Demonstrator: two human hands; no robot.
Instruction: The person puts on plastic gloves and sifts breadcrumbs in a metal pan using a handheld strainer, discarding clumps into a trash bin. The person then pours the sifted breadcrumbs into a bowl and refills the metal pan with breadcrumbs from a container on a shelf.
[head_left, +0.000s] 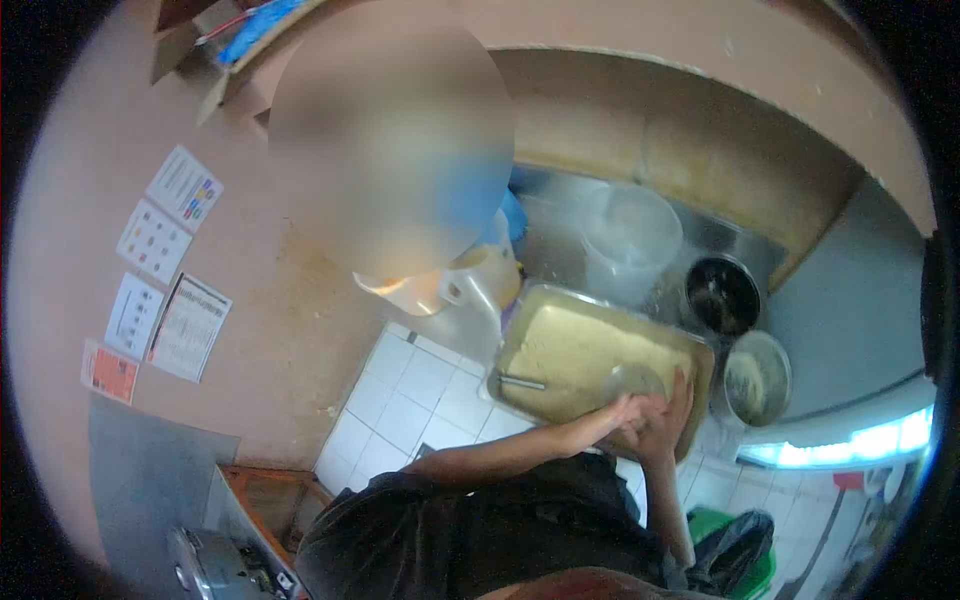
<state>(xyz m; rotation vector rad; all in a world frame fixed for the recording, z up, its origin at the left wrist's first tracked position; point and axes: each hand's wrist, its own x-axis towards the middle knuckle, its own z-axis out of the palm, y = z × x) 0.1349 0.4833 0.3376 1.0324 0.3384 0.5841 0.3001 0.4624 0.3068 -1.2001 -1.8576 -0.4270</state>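
A large rectangular metal tray point(690, 350) holds a pale yellow layer of food, its kind unclear. My left hand point(628, 412) reaches in from the left over the tray's near side, with its fingers curled in against my right hand. Whatever is in them is hidden. My right hand point(664, 420) is beside it at the tray's right part, fingers stretched toward the far side. Just beyond my hands a round, greyish, see-through dish or disc point(634, 380) lies on the yellow layer. A metal-handled tool point(522, 382) rests at the tray's left side.
Behind the tray stands a translucent plastic bucket point(632, 245). To the right are a dark pot point(722, 295) and a metal pot point(757, 378) with pale contents. Pale jugs point(482, 283) stand to the left, near a blurred area. A green bin point(745, 570) is below right.
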